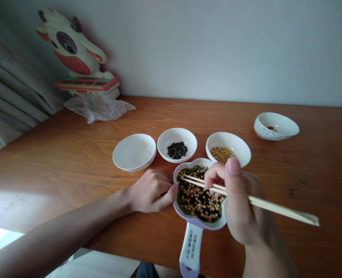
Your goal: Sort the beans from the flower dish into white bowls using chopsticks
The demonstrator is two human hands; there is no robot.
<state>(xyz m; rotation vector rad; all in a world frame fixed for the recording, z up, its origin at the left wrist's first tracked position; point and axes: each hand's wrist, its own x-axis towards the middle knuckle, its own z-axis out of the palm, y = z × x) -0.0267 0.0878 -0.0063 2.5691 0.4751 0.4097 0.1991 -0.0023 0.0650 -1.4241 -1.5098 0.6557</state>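
A flower-shaped dish [199, 224] with a purple outside and a labelled handle [190, 247] holds mixed yellow, black and small green beans [198, 199]. My left hand [155, 191] rests on the table at its left side, fingers curled and thumb against the rim; the fingertips are partly hidden. Wooden chopsticks [283, 210] are held in my right hand [240, 197], their tips among the beans at the dish's upper left. I cannot make out whether a bean is pinched between the tips. Behind the dish stand a bowl of black beans [177, 150] and a bowl of yellow beans [222, 154].
At the left of the row is an empty white bowl [134, 152]. Farther back right, another bowl [276, 125] contains something small and reddish-brown. A cow-shaped toy keyboard [86, 83] and a clear plastic bag [101, 109] are by the wall, near a curtain [11, 85].
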